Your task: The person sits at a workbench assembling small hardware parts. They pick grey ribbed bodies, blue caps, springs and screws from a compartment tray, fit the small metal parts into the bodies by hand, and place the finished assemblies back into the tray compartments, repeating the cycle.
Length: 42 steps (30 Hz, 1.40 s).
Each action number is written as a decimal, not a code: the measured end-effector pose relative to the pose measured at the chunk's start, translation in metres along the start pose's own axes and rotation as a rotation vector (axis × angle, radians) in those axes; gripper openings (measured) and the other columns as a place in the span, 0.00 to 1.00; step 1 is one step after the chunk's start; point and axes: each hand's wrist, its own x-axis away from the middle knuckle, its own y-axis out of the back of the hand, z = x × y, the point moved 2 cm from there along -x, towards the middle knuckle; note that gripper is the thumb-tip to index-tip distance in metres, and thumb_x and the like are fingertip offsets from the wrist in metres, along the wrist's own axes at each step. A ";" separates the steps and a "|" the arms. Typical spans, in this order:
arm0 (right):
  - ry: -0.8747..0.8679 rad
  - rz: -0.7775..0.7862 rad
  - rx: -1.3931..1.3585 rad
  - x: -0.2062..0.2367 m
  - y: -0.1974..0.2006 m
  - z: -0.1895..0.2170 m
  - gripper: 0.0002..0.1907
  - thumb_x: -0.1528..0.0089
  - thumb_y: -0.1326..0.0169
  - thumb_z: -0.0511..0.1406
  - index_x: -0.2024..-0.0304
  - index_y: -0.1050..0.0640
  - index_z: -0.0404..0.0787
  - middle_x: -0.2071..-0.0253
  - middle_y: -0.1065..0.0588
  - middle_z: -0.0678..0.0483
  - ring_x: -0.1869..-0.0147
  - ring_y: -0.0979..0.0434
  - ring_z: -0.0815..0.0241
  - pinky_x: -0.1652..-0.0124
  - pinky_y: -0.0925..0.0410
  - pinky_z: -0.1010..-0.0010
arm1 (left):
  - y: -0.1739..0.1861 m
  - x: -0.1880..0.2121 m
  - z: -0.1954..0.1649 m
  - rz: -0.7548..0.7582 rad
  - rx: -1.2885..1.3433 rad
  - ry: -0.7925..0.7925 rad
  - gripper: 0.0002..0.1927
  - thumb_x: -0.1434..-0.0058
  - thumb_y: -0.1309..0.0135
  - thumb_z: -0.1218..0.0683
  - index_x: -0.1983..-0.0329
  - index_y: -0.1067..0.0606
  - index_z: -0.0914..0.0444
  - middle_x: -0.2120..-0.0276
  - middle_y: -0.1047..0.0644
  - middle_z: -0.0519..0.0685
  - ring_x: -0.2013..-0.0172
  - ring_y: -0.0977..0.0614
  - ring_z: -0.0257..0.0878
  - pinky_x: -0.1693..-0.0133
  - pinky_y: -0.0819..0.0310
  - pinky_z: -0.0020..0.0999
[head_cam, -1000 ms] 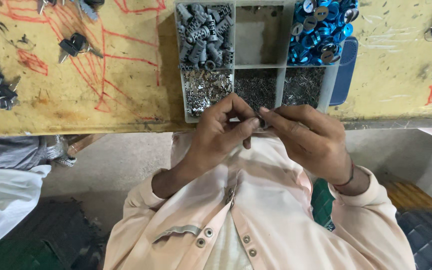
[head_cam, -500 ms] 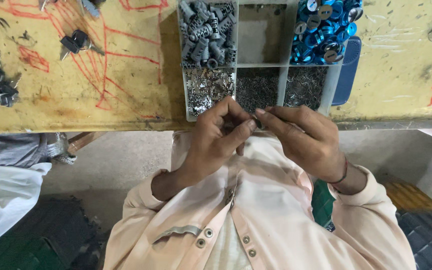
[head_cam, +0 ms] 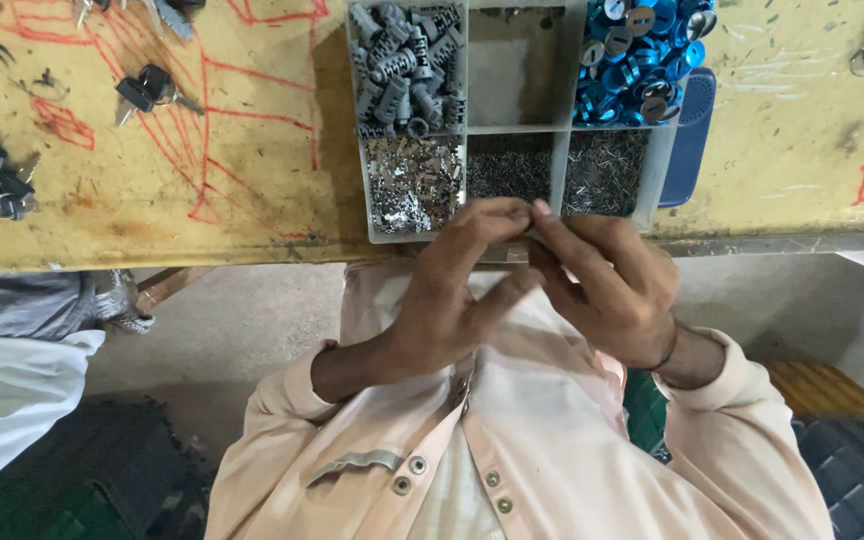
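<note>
Left hand and right hand meeting fingertip to fingertip at the workbench's near edge, apparently pinching a tiny hidden part, just before the compartment tray of metal pieces.

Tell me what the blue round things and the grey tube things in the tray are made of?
The blue round caps look like metal with a shiny coloured coat, since they glint brightly. The grey tubes look like dull cast metal, matte and ridged, though plastic cannot be ruled out. The divided tray seems to be clear plastic, see-through at its walls.
</note>
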 end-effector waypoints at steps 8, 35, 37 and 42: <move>-0.354 0.018 -0.044 -0.035 0.035 -0.018 0.12 0.34 0.35 0.23 0.50 0.20 0.35 0.59 0.24 0.50 0.62 0.19 0.61 0.62 0.27 0.73 | 0.017 -0.002 0.007 -0.022 -0.124 -0.189 0.08 0.35 0.36 0.64 0.53 0.21 0.65 0.54 0.16 0.53 0.54 0.12 0.38 0.51 0.14 0.31; -0.758 0.178 -0.936 0.002 0.018 -0.054 0.18 0.35 0.50 0.25 0.42 0.31 0.36 0.61 0.27 0.49 0.63 0.20 0.64 0.63 0.24 0.72 | 0.014 -0.016 0.007 0.264 -0.740 -0.559 0.13 0.40 0.40 0.64 0.52 0.24 0.69 0.45 0.23 0.59 0.45 0.18 0.51 0.46 0.18 0.40; -0.593 0.293 -0.896 0.005 0.019 -0.041 0.10 0.33 0.51 0.25 0.49 0.28 0.32 0.61 0.24 0.45 0.60 0.19 0.60 0.61 0.23 0.70 | 0.014 -0.019 0.005 0.266 -0.851 -0.671 0.09 0.35 0.38 0.60 0.55 0.26 0.67 0.42 0.26 0.60 0.43 0.19 0.52 0.44 0.18 0.41; -0.768 0.335 -1.159 0.013 0.006 -0.042 0.06 0.30 0.53 0.27 0.53 0.35 0.34 0.66 0.22 0.45 0.69 0.18 0.61 0.69 0.24 0.72 | 0.016 -0.023 0.002 0.290 -0.950 -0.802 0.07 0.32 0.40 0.61 0.57 0.27 0.67 0.42 0.25 0.62 0.44 0.19 0.54 0.45 0.18 0.42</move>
